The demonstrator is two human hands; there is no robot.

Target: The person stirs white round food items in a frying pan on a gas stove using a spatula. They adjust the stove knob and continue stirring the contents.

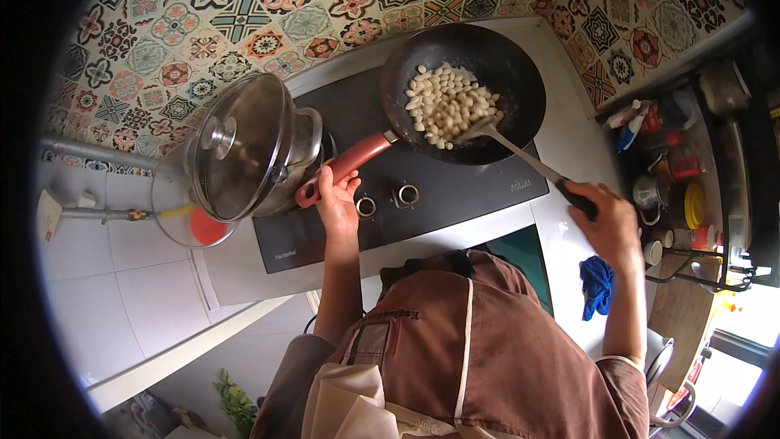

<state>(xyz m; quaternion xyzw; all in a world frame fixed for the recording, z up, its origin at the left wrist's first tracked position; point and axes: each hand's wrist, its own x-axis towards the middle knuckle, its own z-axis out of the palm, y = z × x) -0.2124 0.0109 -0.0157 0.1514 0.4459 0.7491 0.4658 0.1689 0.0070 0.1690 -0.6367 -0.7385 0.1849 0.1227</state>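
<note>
A dark wok [518, 97] sits over the far right part of a black gas hob [341, 100]. In its bowl lies a heap of small pale oval pieces [445, 100]; whether they are nuts, beans or dough I cannot tell. My left hand [340, 198] grips the wok's red-brown handle [356, 161] near its end. My right hand [609, 225] is shut around the black grip of a metal spatula [521, 155]. The spatula's blade rests among the pale pieces at the near side of the wok, partly covered by them.
Left of the wok stands a steel pot [298, 146] with a tilted glass lid [244, 152]. Two control knobs [407, 195] are close to my left hand. A blue cloth [596, 286] lies on the right counter, beside a rack of bottles and jars [682, 158]. Patterned tiles [304, 21] line the back.
</note>
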